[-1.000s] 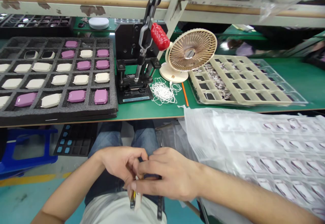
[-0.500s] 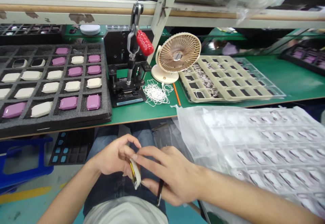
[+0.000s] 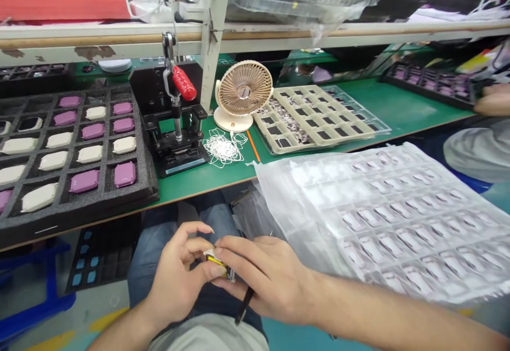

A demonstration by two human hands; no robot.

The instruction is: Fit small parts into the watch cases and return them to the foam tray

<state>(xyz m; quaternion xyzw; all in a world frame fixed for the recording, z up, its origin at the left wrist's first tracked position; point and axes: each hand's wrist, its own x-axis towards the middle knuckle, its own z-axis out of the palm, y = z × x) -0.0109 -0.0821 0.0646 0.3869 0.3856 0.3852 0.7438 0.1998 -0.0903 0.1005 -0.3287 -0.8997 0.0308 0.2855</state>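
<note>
Currently we pinch a small pale part with a yellow strip (image 3: 218, 264) between the thumb and fingers of our left hand (image 3: 177, 271), while our right hand (image 3: 263, 276) closes on it from the other side, a slim black tool (image 3: 244, 306) sticking out below its fingers. The part sits just above our jeans (image 3: 153, 255), below the bench edge. Beside us lies a clear plastic blister sheet (image 3: 378, 223) of small pieces; ahead stand a grey foam tray (image 3: 79, 218) of lilac and cream cases, a red-handled hand press (image 3: 173, 149) and a small desk fan (image 3: 243, 88).
</note>
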